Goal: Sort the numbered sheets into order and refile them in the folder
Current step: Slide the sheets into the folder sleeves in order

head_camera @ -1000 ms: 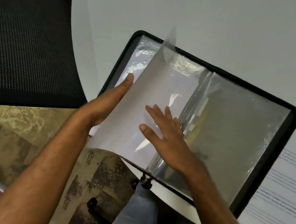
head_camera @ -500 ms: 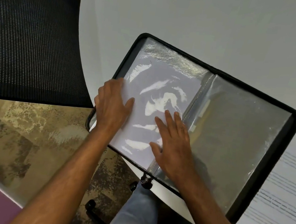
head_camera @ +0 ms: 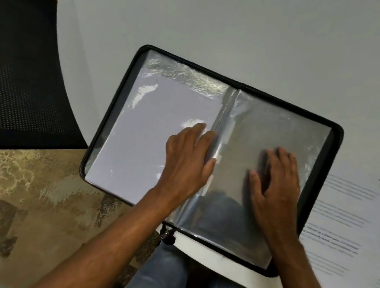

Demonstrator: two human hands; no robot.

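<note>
A black zip folder [head_camera: 335,139] lies open on the white table, partly over its near edge. Its left page is a clear sleeve holding a white sheet [head_camera: 146,138], blank side up. The right page is an empty clear sleeve [head_camera: 278,129]. My left hand [head_camera: 189,158] rests flat near the spine, fingers straight on the left sleeve's inner edge. My right hand [head_camera: 276,177] lies flat on the right sleeve. To the right of the folder lie printed sheets [head_camera: 347,222], the top one marked 7 at its corner.
The white table [head_camera: 224,22] stretches away behind the folder. A black mesh chair [head_camera: 17,68] stands at the left. Patterned carpet [head_camera: 19,206] and my jeans-clad legs [head_camera: 166,281] show below the table edge. The zip pull [head_camera: 167,236] hangs from the folder's near edge.
The sleeve with the white sheet was turned over to the left and pressed flat. My left hand then slid right to the spine, and my right hand moved onto the right sleeve.
</note>
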